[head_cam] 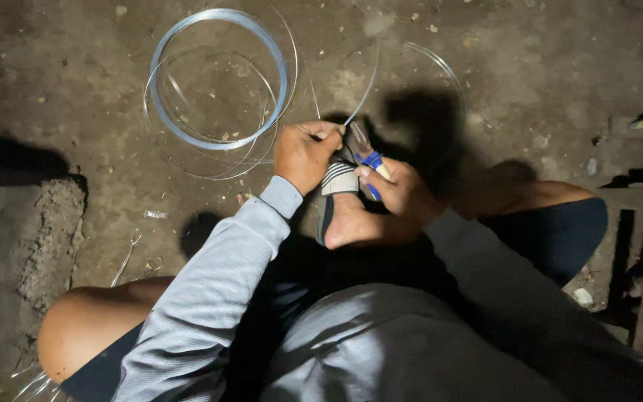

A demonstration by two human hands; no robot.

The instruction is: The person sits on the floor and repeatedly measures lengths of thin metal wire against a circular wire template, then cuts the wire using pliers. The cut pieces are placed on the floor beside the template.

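Sleeve: grey sleeve (210, 298) lay nearest.
Left hand (304, 154): clamped on wire (362, 93).
Right hand (400, 192): closed around blue-handled pliers (367, 160), beside the sandalled foot (344, 216).
Wire coil (217, 78): on dirt floor (530, 67).

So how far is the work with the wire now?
Done: nothing finished shows. In hand: the left hand pinches a wire strand; the right hand holds blue-handled pliers at it. Left: the wire coil lies wound on the floor.
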